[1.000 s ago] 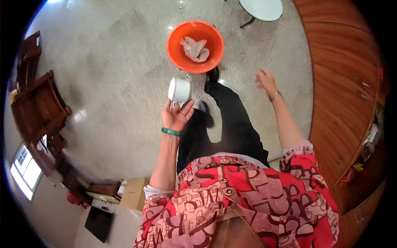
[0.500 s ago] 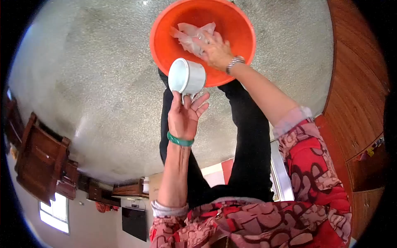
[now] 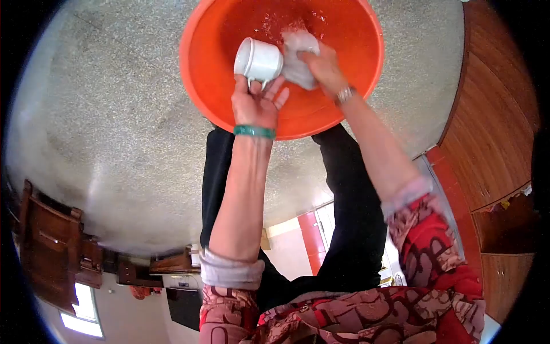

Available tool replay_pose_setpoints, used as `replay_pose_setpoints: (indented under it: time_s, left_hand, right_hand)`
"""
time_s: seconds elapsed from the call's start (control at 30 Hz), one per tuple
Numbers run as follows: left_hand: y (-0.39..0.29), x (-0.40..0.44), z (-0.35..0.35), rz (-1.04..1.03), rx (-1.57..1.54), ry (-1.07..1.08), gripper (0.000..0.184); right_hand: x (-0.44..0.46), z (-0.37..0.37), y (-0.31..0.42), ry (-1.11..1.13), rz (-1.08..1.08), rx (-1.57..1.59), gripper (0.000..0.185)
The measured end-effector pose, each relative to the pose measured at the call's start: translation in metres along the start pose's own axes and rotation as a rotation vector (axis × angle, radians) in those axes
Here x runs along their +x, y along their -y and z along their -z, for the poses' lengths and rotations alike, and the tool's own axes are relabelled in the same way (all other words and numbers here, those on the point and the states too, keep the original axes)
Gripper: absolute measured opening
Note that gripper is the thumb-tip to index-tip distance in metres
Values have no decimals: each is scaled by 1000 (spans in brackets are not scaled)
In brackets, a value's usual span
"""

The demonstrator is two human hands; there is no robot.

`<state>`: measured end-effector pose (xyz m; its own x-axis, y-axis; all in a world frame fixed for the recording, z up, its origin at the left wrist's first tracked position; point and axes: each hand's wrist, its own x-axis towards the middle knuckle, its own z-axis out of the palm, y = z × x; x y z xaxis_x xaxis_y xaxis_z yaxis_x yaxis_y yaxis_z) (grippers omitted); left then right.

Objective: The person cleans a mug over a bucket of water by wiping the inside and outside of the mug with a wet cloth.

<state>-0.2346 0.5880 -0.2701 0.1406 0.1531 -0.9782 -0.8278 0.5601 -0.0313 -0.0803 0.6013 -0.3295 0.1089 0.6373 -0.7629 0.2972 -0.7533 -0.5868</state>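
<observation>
Head view: white cup by its handle, wet-looking cloth alongside, both above the orange basin

Head view (only view).
Left hand (image 3: pixel 256 103): thumb and nearest fingers pinching the handle of the white cup (image 3: pixel 264 61); outer fingers loosely spread, palm up. Green bangle (image 3: pixel 254 132) at the wrist.
Right hand (image 3: pixel 328 69): thumb and fingers closed on a crumpled white cloth (image 3: pixel 299 71). Wristwatch (image 3: pixel 345 94) behind it.
Orange basin (image 3: pixel 358 54) below both; bright glints inside, probably water (image 3: pixel 276 24). Speckled floor (image 3: pixel 137 109) around it.

Risks (judgement). The grip is at the handle only, with the cup's body unsupported; a push from the cloth side could twist it, and wet fingers could let it slip into the basin. The cloth, limp and bunched, might snag on the handle or drip outside if carried past the rim.

Position. Cup lies on its side in the air, just beyond the left fingertips, mouth toward the person's left, base toward the right hand. Cloth sits right beside that base, between cup and right hand; contact between cup and cloth: cannot tell. Cup appears clear of the basin wall.
</observation>
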Motion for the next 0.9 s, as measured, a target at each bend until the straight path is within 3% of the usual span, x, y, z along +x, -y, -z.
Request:
replay_pose_setpoints:
  time_s: [0.07,0.13,0.2,0.27,0.33,0.4,0.47,0.53,0.6,0.63,0.67,0.73,0.77,0.8,0.83,0.87,0.9]
  left_hand:
    - [6,23,2,-9,59,-158,43]
    - [10,25,-1,15,34,-153,43]
    - [19,28,1,-101,107,186,42]
    - [27,18,-3,10,-36,86,41]
    - [19,31,3,-99,88,-64,45]
    - [17,22,2,-74,119,-4,47]
    - [13,11,4,-66,157,40,50]
    - [15,10,1,68,118,76,51]
    - [13,18,4,59,103,20,50]
    - [15,31,14,46,78,116,48]
    - [19,38,20,40,50,208,47]
    - [26,35,11,-12,111,139,48]
    - [26,36,15,35,91,116,48]
    - [24,37,25,122,14,289,49]
    - [21,39,35,223,-50,464,50]
    - [18,40,45,326,-93,628,52]
    - [18,6,12,259,44,399,52]
  right_hand:
    - [-50,7,31,6,161,159,31]
    - [-78,-10,56,-19,263,211,32]
    - [-83,-23,56,-67,388,-358,32]
    - [-59,-34,54,-139,382,-411,34]
    - [-32,-42,52,-202,379,-470,36]
    - [-8,-36,51,-195,170,-539,42]
    - [22,-17,44,-95,113,-374,43]
    - [26,-20,35,-94,93,-271,40]
    - [1,-29,30,-204,390,-483,33]
    - [-27,-31,42,-197,444,-385,25]
    - [-40,-41,33,-290,584,-560,24]
    - [-64,-38,44,-148,435,-346,24]
    - [-57,-35,45,-195,456,-442,24]
    - [-41,-32,40,-245,474,-536,24]
    - [-10,-34,24,-459,695,-543,22]
    - [26,-28,10,-464,700,-541,22]
    - [58,-19,-2,-102,344,-328,33]
